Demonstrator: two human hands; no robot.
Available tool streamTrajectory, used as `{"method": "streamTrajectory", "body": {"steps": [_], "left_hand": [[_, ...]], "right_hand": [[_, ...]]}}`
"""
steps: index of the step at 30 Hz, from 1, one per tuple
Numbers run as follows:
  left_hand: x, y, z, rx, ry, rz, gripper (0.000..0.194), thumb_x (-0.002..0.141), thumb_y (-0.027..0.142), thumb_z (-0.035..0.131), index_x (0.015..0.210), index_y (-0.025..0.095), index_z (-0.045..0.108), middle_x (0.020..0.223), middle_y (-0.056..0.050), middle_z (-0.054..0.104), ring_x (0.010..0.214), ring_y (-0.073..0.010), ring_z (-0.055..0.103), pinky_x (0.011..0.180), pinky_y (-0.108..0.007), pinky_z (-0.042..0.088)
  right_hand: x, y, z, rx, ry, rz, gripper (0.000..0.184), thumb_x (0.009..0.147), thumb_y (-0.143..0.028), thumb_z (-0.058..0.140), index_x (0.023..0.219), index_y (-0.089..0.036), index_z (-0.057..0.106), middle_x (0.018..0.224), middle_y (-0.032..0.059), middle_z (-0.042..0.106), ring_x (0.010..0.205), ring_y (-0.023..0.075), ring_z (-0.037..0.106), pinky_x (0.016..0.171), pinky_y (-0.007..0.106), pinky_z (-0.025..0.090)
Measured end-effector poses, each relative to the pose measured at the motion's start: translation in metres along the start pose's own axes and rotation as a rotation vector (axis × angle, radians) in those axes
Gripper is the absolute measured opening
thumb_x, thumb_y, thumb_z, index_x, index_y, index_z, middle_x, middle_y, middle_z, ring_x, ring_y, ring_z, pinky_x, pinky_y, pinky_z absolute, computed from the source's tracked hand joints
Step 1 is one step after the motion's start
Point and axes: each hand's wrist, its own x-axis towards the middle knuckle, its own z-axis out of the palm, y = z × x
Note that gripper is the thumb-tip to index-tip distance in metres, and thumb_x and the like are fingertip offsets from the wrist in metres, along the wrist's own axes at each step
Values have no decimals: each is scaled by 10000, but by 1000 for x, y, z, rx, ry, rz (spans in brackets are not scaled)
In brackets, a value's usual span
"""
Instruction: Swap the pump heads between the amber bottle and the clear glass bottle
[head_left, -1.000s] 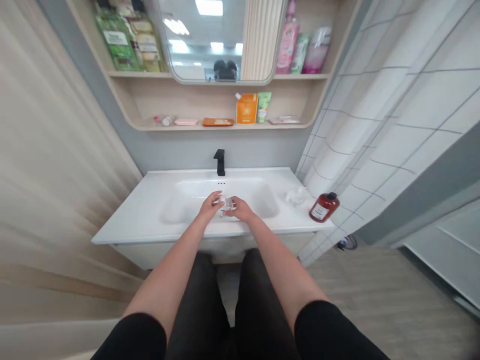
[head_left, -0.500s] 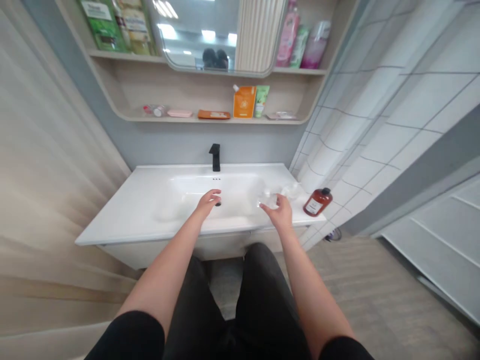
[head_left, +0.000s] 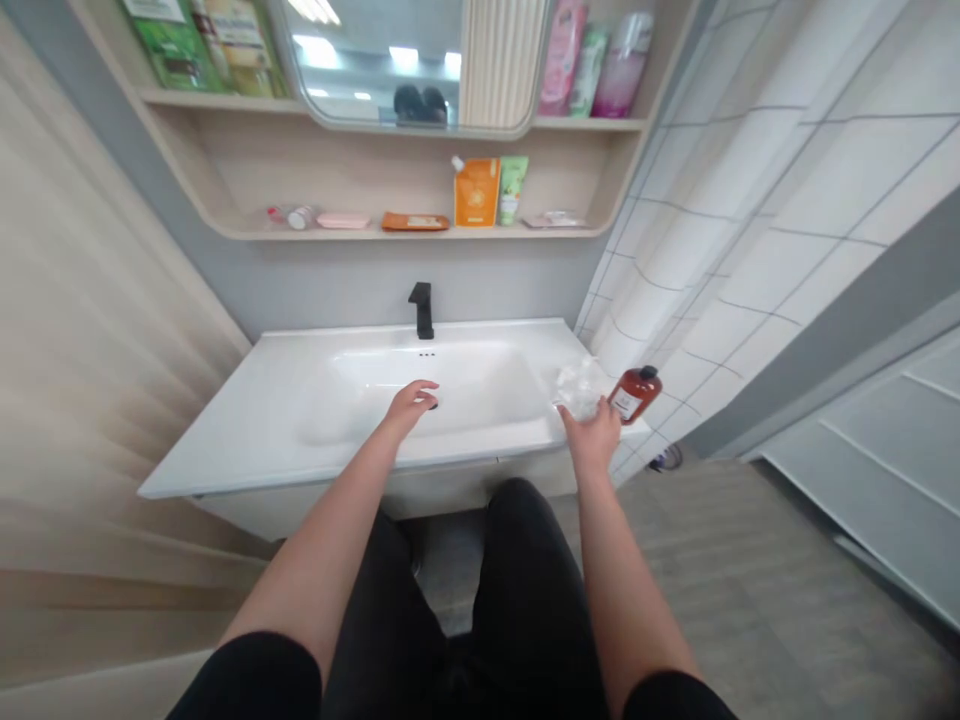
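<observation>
My left hand [head_left: 406, 408] hovers over the front of the white sink basin [head_left: 487, 385], with its fingers loosely curved, thumb apart and nothing seen in it. At the right end of the counter, my right hand [head_left: 591, 436] has thumb and fingers spread wide. Just beyond its fingertips lie clear plastic pieces [head_left: 576, 380]; their exact shape and number are hard to make out. A brown bottle with a black cap and white label [head_left: 636, 396] stands right beside my right fingers; whether they touch it I cannot tell.
A black faucet [head_left: 422, 310] rises behind the basin. Above, a shelf [head_left: 315, 235] holds an orange pouch [head_left: 477, 192], a green tube [head_left: 512, 190] and small packs, below a mirror [head_left: 375, 70]. A tiled wall [head_left: 750, 240] borders the right, a beige curtain [head_left: 97, 350] the left.
My right hand has moved right, from the basin's edge with a clear plastic piece in it to the other clear pieces near the bottle, and its fingers have spread. My left hand has hardly moved.
</observation>
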Motion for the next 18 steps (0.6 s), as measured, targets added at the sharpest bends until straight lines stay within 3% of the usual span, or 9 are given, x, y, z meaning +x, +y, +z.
{"method": "streamTrajectory", "body": {"steps": [2, 4, 6, 8, 10, 13, 16, 18], "left_hand": [[0, -1, 0, 7, 5, 2, 458, 723, 427, 810, 1124, 205, 817, 888, -64, 785, 915, -276, 736, 901, -397, 539], [1, -3, 0, 13, 9, -2, 455, 722, 438, 810, 1116, 211, 825, 874, -58, 783, 896, -276, 736, 895, -401, 538], [2, -5, 0, 22, 10, -6, 450, 717, 444, 811, 1105, 217, 830, 864, -53, 782, 876, -275, 733, 886, -402, 536], [3, -6, -1, 31, 4, -3, 450, 712, 442, 812, 1101, 217, 830, 855, -51, 783, 869, -275, 736, 884, -401, 537], [3, -7, -1, 27, -7, 0, 457, 716, 438, 805, 1113, 213, 826, 845, -53, 786, 879, -280, 745, 886, -399, 541], [3, -7, 0, 22, -9, -6, 465, 715, 435, 792, 1122, 210, 820, 827, -52, 784, 871, -282, 746, 874, -396, 543], [2, -6, 1, 49, 1, -5, 462, 703, 435, 796, 1107, 212, 822, 801, -39, 766, 831, -269, 725, 855, -389, 533], [0, -3, 1, 62, 9, -8, 457, 699, 429, 797, 1099, 210, 824, 779, -30, 753, 809, -262, 711, 843, -387, 526]], "right_hand": [[-11, 3, -11, 38, 36, -42, 976, 838, -774, 799, 1494, -82, 590, 1354, 297, 664, 1280, 461, 620, 1154, 639, 494], [-15, 13, -27, 82, 93, -58, 885, 858, -734, 797, 1463, -123, 590, 1307, 245, 660, 1232, 426, 627, 1130, 625, 511], [-6, 29, -42, 104, 172, -24, 728, 875, -672, 781, 1376, -171, 614, 1242, 192, 663, 1159, 390, 640, 1101, 610, 531], [18, 47, -51, 112, 233, 30, 721, 830, -606, 800, 1377, -183, 593, 1270, 183, 656, 1142, 372, 650, 1103, 611, 537], [50, 60, -54, 157, 186, 77, 896, 733, -558, 843, 1472, -162, 526, 1387, 218, 631, 1200, 375, 654, 1120, 620, 542], [90, 68, -51, 302, -40, 142, 1022, 666, -514, 877, 1539, -168, 475, 1451, 235, 640, 1232, 354, 682, 1077, 564, 585], [100, 66, -54, 388, -145, 125, 895, 684, -529, 878, 1454, -197, 567, 1312, 175, 732, 1118, 315, 725, 992, 502, 619], [91, 64, -62, 381, -60, 91, 804, 705, -568, 867, 1375, -196, 624, 1213, 146, 761, 1047, 307, 734, 961, 498, 627]]}}
